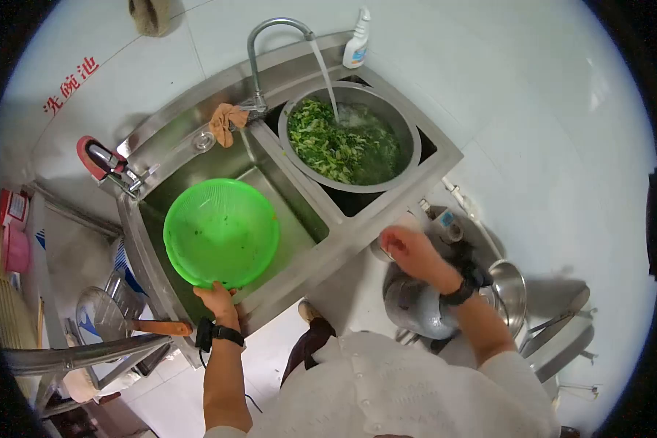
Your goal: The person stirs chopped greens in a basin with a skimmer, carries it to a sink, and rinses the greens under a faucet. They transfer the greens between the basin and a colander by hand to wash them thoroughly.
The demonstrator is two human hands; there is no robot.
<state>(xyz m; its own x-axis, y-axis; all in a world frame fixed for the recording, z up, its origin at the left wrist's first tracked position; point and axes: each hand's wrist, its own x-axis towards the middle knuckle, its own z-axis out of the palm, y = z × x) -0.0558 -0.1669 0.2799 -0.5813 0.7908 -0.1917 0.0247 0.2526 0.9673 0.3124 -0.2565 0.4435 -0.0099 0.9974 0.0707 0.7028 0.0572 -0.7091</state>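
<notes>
My left hand (217, 301) grips the near rim of a green plastic colander (223, 232), which sits over the left sink basin (299, 212) with a few dark bits inside. My right hand (407, 248) is raised off the front right edge of the sink, its fingers curled and blurred; whether it holds anything is unclear. A large metal pot (414, 150) stands in the right basin, full of chopped leafy greens (325, 142) in water. Water runs into it from the curved faucet (252, 55).
A spray bottle (356, 45) and a brown cloth (226, 123) are at the sink's back edge. A red-handled tap (98, 159) is at the left. A wooden-handled strainer (102, 315) lies on the left rack. Metal vessels (507, 292) stand at the right.
</notes>
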